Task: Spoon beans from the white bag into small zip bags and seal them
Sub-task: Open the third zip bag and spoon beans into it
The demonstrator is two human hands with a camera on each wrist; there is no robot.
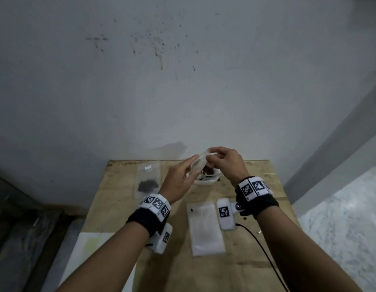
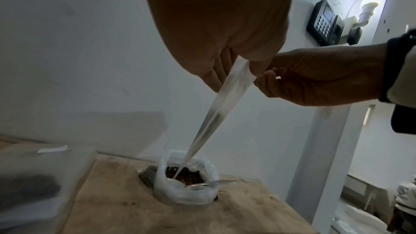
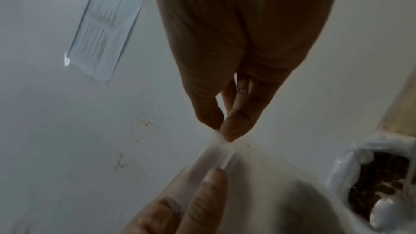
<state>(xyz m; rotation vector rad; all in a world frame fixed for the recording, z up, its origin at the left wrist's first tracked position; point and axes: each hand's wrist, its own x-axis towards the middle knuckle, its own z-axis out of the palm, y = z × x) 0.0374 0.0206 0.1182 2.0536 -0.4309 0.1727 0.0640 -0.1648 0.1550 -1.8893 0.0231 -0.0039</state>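
Both hands hold a small clear zip bag [image 1: 198, 163] in the air above the white bag [image 1: 206, 180] at the back of the table. My left hand [image 1: 194, 165] grips the zip bag's left side between thumb and fingers. My right hand [image 1: 210, 158] pinches its top edge [image 3: 221, 140]. In the left wrist view the zip bag [image 2: 225, 99] hangs down thin and slack. The white bag [image 2: 186, 191] stands open, with brown beans [image 2: 186, 175] and a metal spoon [image 2: 213, 183] inside. Left fingers [image 3: 202, 202] lie along the zip strip.
A zip bag with dark beans in it [image 1: 148, 180] lies flat at the table's back left. A stack of empty zip bags [image 1: 205, 226] lies near the middle. The wooden table [image 1: 256, 260] stands against a grey wall; a black cable [image 1: 265, 251] runs over its right side.
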